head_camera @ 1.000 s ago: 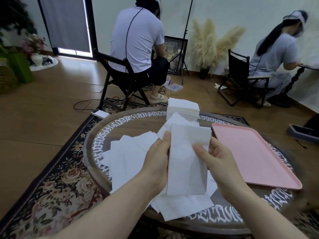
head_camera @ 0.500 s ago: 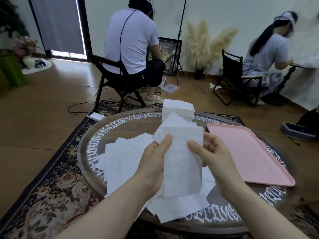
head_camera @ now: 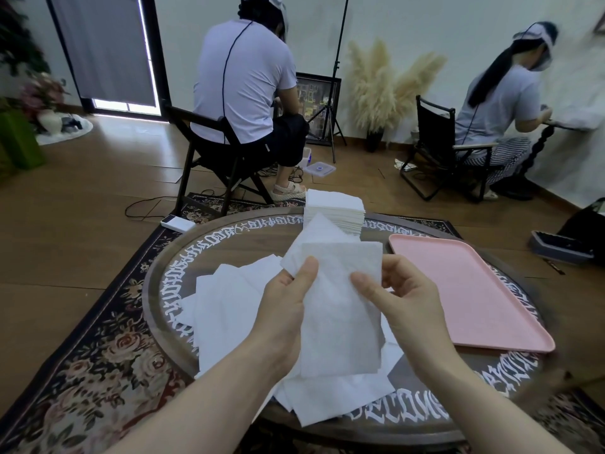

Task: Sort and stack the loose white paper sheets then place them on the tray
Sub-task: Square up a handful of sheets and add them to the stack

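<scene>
I hold a small bunch of white paper sheets [head_camera: 340, 306] upright above the round table. My left hand [head_camera: 288, 303] grips its left edge with the thumb across the front. My right hand [head_camera: 402, 303] pinches the right edge, thumb on the front face. Several loose white sheets [head_camera: 229, 299] lie spread on the table under and left of my hands. A neat stack of white sheets [head_camera: 334, 209] stands at the table's far edge. The pink tray [head_camera: 474, 290] lies to the right, with nothing on it.
The round wooden table [head_camera: 248, 237] carries white lettering round its rim and stands on a flowered rug [head_camera: 98, 348]. Two seated people work on folding chairs beyond the table. A white device [head_camera: 178, 223] lies on the rug by the table's far left edge.
The held sheets have stayed between both hands, and my right thumb has shifted inward across the front. The camera has swung slightly to the right.
</scene>
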